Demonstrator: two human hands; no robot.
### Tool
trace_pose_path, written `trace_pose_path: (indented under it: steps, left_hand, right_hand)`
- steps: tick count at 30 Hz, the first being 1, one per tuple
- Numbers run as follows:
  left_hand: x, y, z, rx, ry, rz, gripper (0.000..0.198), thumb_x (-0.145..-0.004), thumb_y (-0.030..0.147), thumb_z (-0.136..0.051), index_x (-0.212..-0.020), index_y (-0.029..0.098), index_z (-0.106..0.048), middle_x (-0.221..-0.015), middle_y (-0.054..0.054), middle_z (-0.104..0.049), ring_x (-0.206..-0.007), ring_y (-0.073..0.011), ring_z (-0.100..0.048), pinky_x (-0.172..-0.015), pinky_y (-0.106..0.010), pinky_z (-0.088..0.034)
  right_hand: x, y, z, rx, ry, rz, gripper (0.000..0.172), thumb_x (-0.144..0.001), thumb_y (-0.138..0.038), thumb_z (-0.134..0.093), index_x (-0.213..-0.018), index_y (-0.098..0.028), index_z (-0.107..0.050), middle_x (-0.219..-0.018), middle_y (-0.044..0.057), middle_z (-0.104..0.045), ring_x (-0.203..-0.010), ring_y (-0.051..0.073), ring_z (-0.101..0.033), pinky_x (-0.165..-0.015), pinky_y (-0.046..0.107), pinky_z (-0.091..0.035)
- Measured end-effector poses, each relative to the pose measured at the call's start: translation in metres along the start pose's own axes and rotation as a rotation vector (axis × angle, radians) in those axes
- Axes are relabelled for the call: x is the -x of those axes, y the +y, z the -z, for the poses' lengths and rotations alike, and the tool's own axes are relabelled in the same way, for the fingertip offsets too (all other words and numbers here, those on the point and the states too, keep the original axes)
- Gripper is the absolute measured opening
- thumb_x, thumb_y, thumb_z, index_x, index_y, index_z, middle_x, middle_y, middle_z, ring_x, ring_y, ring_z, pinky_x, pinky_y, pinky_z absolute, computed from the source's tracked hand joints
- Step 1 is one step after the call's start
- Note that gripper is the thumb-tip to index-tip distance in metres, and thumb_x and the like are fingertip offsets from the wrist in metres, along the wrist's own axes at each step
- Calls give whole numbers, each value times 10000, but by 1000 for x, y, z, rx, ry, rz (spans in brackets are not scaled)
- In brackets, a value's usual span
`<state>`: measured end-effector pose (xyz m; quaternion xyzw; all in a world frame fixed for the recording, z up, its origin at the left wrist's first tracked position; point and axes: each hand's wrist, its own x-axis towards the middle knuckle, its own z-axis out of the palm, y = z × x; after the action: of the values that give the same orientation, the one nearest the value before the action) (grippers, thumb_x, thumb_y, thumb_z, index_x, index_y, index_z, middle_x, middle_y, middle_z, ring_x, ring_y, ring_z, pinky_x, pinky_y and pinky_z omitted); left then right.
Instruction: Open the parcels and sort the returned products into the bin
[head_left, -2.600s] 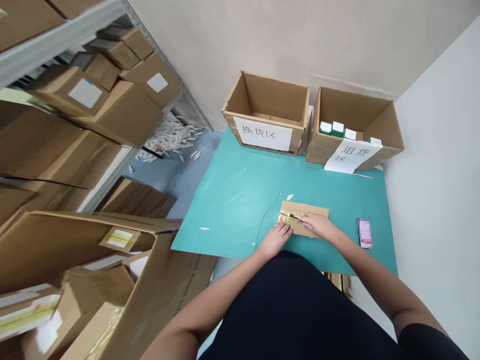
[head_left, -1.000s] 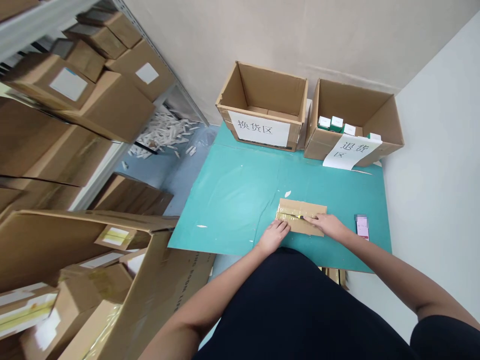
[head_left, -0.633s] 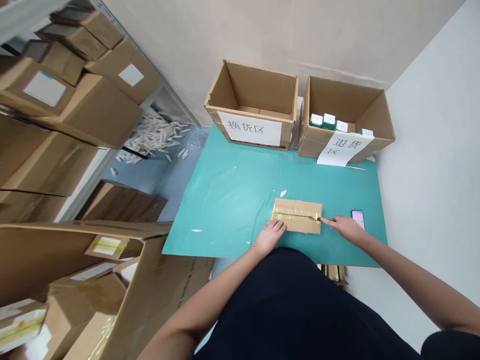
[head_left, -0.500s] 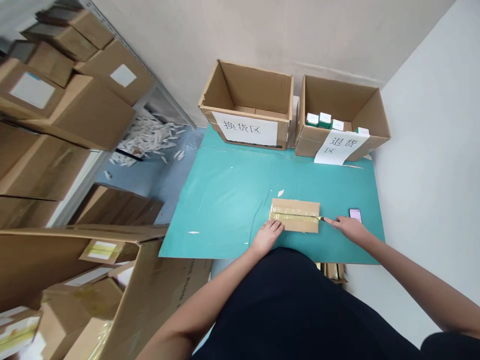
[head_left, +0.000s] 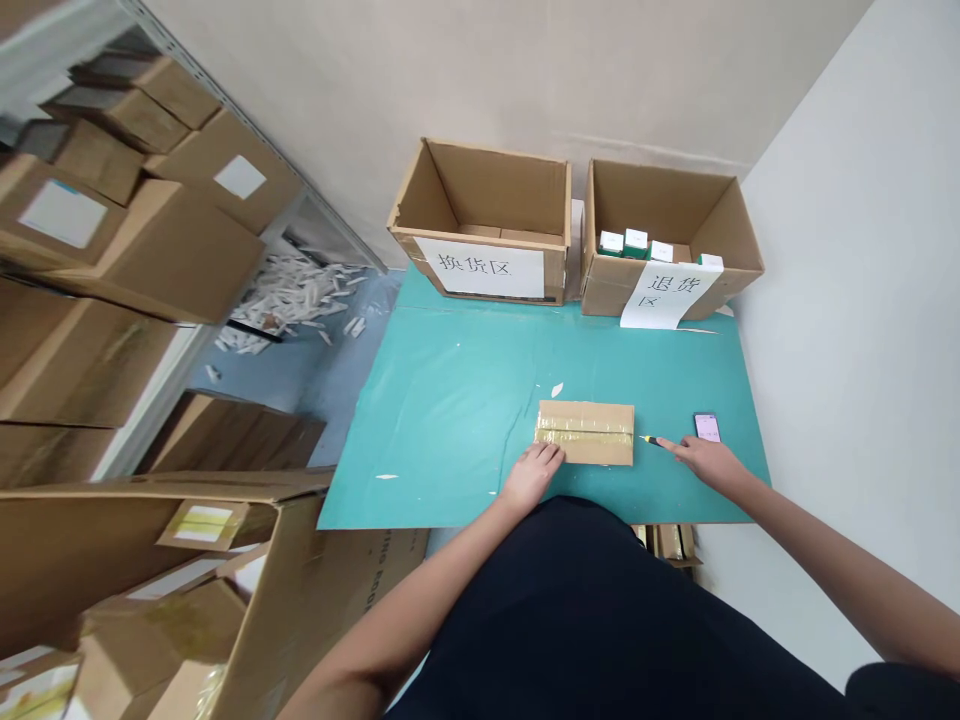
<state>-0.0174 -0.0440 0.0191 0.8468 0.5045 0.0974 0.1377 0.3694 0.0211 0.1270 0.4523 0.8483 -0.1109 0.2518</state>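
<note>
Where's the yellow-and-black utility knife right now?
In the head view, the yellow-and-black utility knife is in the right hand, just right of the taped cardboard box on the teal board, left of the smartphone.

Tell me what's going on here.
One person is working at a teal board. Their left hand rests on the near edge of a flat cardboard parcel, which has clear tape along its middle. Their right hand holds a small yellow-tipped cutter just off the parcel's right side, near a phone. Beyond stand two open, paper-labelled cartons: the left carton and the right carton, which holds small white-topped boxes.
</note>
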Motion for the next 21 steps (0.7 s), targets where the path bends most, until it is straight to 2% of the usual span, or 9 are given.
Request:
trace_pose_path:
  steps: [5,8,11,13,17,21]
  left_hand:
    - [-2,-1,4,18,-37,-7,402,-966,142,-488,-1341,255,-583,-1249,-91,-670,-1139,-242,-607,-1021,-391,-466]
    - [-6,-1,10,12,-79,-1,446,-969,240,-549,-1415,247,-520,-1234,-99,-670,-1107,-254,-609,-994,-396,-461]
    - [-18,2,16,-22,-134,36,544,-943,349,-620,-1455,231,-480,-1164,-109,-680,-1089,-280,-604,-940,-404,-463]
    - [-29,5,18,-51,-164,76,579,-932,392,-636,-1461,220,-477,-1134,-119,-680,-1084,-297,-600,-907,-405,-461]
    - [-50,9,21,-91,-184,153,585,-906,420,-668,-1431,214,-516,-1123,-141,-666,-1077,-321,-593,-905,-426,-449]
    - [-59,9,23,-103,-140,141,556,-853,437,-726,-1350,242,-574,-1216,-140,-631,-1175,-334,-551,-1005,-469,-422]
  right_hand:
    - [9,-12,-9,-78,35,-82,560,-1004,-230,-458,-1533,-408,-417,-898,45,-640,-681,164,-588,-571,233,-311]
    - [15,-20,-19,-119,47,-128,555,-1010,-257,-457,-1540,-410,-403,-927,47,-658,-654,160,-597,-563,233,-332]
    - [24,-22,-32,-177,80,-172,541,-1005,-270,-468,-1532,-384,-430,-929,55,-683,-676,170,-629,-561,228,-366]
    - [30,-19,-41,-266,154,-224,521,-1001,-277,-462,-1513,-372,-466,-960,60,-712,-714,179,-654,-578,224,-409]
    - [33,-21,-51,-690,308,-406,508,-979,-306,-469,-1483,-348,-512,-1013,40,-762,-759,189,-695,-646,250,-518]
    - [15,-48,-54,-1190,276,-601,554,-958,-341,-480,-1511,-301,-483,-918,15,-745,-606,143,-658,-494,215,-496]
